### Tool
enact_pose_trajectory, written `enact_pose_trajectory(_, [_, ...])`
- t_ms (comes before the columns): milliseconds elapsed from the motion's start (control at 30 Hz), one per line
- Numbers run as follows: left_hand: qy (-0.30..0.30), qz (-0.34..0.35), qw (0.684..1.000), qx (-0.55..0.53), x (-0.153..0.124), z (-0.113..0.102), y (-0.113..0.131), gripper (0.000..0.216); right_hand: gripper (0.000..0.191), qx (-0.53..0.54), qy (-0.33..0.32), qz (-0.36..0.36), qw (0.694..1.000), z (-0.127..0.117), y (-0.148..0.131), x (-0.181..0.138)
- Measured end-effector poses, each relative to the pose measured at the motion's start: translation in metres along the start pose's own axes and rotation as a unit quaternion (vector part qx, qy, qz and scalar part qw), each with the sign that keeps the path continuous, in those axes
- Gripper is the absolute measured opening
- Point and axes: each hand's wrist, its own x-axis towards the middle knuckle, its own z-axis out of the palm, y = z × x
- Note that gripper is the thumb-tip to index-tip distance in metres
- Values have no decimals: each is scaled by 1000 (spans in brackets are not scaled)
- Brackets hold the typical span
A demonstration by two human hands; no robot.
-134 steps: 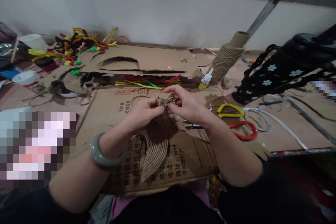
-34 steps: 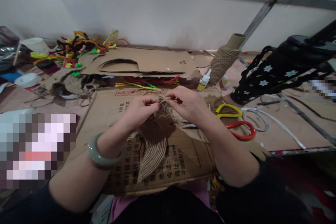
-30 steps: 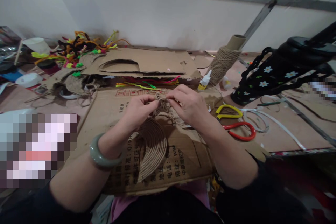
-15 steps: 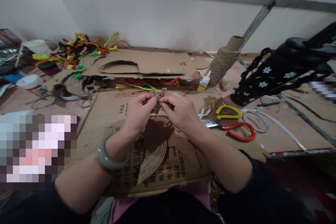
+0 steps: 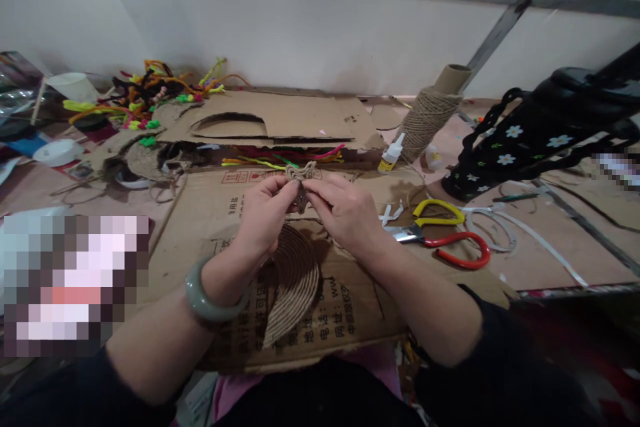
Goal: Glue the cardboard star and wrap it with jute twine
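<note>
My left hand (image 5: 265, 213) and my right hand (image 5: 344, 212) meet at the middle of the view, both pinched on a small bow of jute twine (image 5: 301, 176) that sticks up between the fingertips. Below the hands a half-round piece wound with jute twine (image 5: 295, 287) lies on a flat printed cardboard sheet (image 5: 350, 307). A grey-green bangle (image 5: 207, 293) sits on my left wrist.
Scissors with yellow and red handles (image 5: 445, 233) lie right of my hands. A twine spool (image 5: 427, 117) and a small glue bottle (image 5: 391, 153) stand behind. Cut cardboard (image 5: 280, 120), coloured pipe cleaners (image 5: 145, 93) and a black flowered bag (image 5: 530, 140) surround the work area.
My hands have drawn closer together and lifted the twine bow slightly away from me; the right hand moved left, uncovering the scissor blades.
</note>
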Motion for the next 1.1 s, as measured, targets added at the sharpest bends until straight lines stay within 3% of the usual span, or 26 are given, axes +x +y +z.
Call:
enact_pose_trajectory(267, [-9, -13, 1000, -24, -4, 0, 0, 15, 24, -188, 25, -65, 980, -5, -6, -3])
enact_pose_trajectory(533, [-21, -23, 999, -41, -4, -1, -1, 16, 24, -226, 19, -94, 969, -8, -11, -6])
enact_pose_trajectory(800, [-2, -8, 1000, -2, 2, -3, -1, 12, 25, -101, -28, -31, 994, -9, -13, -5])
enact_pose_trajectory(933, [-5, 8, 1000, 6, 2, -3, -1, 12, 16, 46, 29, 48, 997, -7, -9, -1])
enact_pose_trajectory(1100, [-4, 3, 1000, -1, -1, -1, 2, 10, 16, 204, 80, 162, 962, -5, -5, 3])
